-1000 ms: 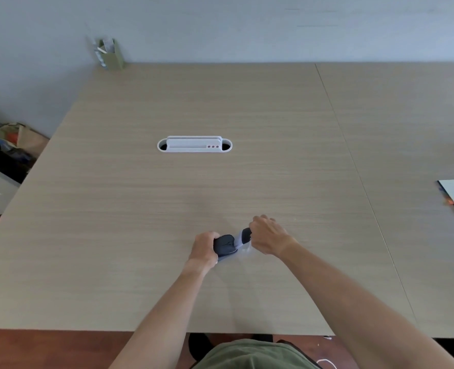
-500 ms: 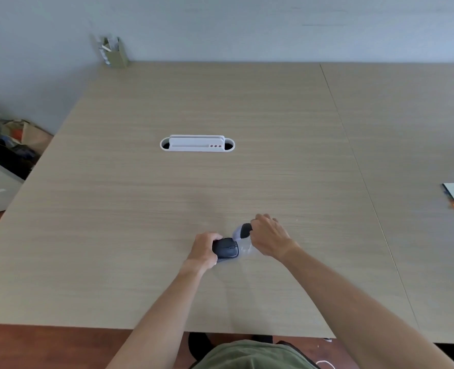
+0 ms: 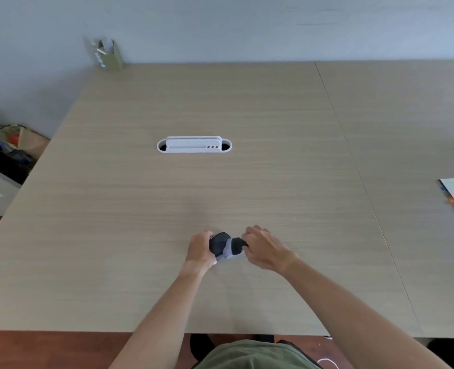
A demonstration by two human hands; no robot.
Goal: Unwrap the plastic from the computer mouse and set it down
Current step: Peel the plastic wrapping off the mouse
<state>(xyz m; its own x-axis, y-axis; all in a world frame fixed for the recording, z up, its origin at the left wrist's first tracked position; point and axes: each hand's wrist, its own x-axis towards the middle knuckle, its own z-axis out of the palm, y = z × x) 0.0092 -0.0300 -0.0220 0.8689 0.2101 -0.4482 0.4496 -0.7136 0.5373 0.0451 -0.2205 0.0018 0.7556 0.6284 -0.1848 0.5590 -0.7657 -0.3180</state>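
Left hand [image 3: 199,251] is curling its fingers round the left end of the black computer mouse [image 3: 218,245], holding it low over the near-centre of the wooden table [image 3: 220,187]. Right hand [image 3: 263,251] is pinching the clear plastic wrap [image 3: 229,252], which is still covering the mouse's right portion. White cable grommet [image 3: 194,145] is sitting well beyond the hands; a green pen holder [image 3: 111,56] is standing at the far left corner

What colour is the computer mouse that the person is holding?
Black, with pale, cloudy plastic around its middle. The head view shows the mouse between both hands.
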